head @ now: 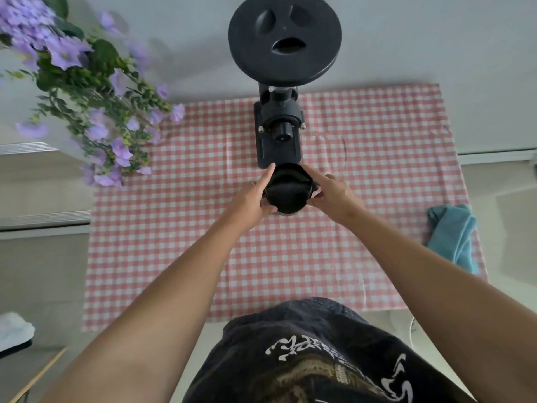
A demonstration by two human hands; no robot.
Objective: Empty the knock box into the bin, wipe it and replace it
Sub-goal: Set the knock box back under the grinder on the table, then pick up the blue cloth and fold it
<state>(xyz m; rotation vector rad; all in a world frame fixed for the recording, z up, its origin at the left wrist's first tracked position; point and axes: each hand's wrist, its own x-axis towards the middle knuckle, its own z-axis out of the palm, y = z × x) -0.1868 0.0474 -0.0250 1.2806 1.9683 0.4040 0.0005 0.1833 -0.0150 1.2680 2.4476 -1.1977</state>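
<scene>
Hands, left (255,196) and right (331,191), cup the knock box (287,190) from both sides, fingers curled on it, steadying it at the grinder (279,132) base.

- Knock box (287,189): a round black container with a bar across its open top, held upright over the pink-checked cloth (180,228), just before the grinder base (278,146).

A pink checked cloth (363,199) covers a white counter (479,82), purple flowers (96,97) at its left, in soft daylight.
</scene>
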